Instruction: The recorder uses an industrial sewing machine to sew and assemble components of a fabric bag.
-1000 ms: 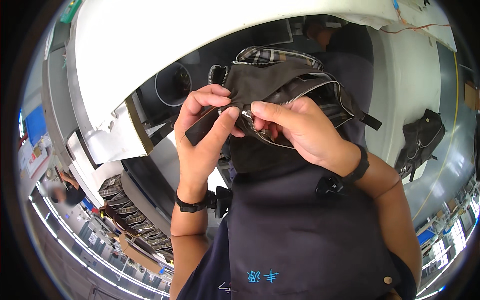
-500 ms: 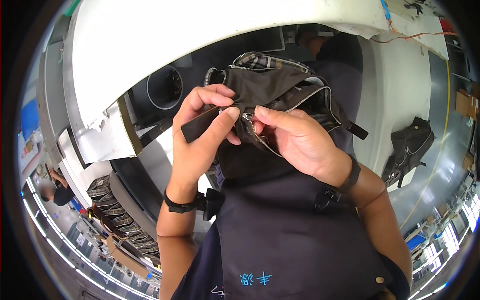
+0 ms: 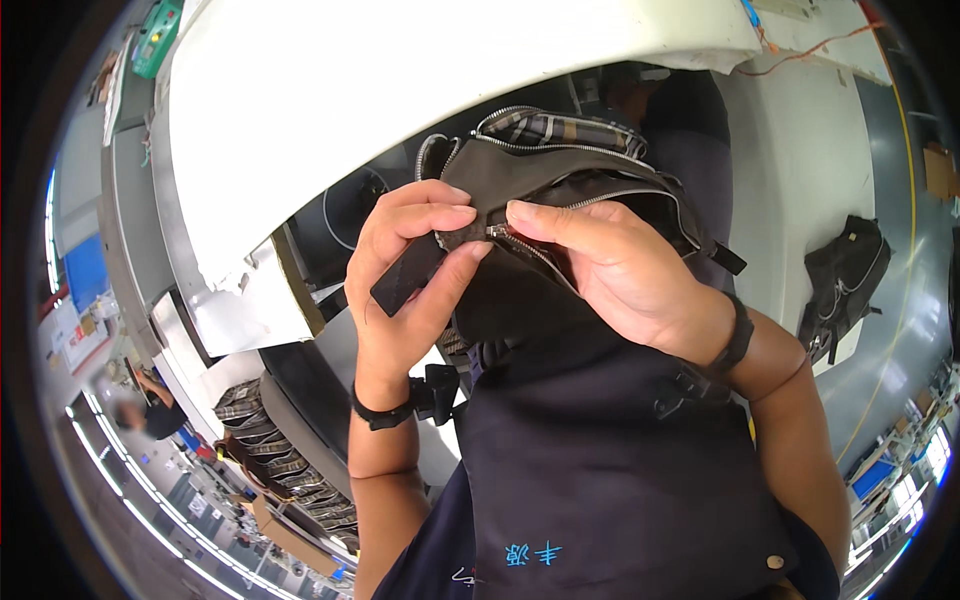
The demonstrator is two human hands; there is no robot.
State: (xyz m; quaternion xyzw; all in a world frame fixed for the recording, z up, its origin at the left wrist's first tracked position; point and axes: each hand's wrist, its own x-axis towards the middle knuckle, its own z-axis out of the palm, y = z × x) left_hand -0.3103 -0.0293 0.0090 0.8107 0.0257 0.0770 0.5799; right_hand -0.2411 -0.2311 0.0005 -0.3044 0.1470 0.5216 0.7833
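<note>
A dark bag (image 3: 590, 165) with silver-toothed zips and plaid lining lies across my lap, its openings partly apart. My left hand (image 3: 395, 270) pinches a fold of the bag's dark fabric at the end of one zip, thumb below and fingers above. Close beside it, my right hand (image 3: 645, 280) has thumb and finger closed at the metal zip slider (image 3: 495, 231). Its fingertips are partly hidden behind the thumb. Open zip teeth (image 3: 540, 252) run from the slider down under my right hand. A dark strap or flap (image 3: 400, 283) shows behind my left palm.
A large white table (image 3: 430, 60) curves across the far side. Another dark bag (image 3: 845, 280) lies at the right on a pale surface. Several plaid-lined pieces (image 3: 270, 440) are stacked at lower left. A dark apron (image 3: 620, 480) covers my lap. Another person (image 3: 155, 405) is far left.
The whole view has shifted slightly. My left thumb has dropped below the zip end, showing more fabric between thumb and fingers. My right hand stays at the slider.
</note>
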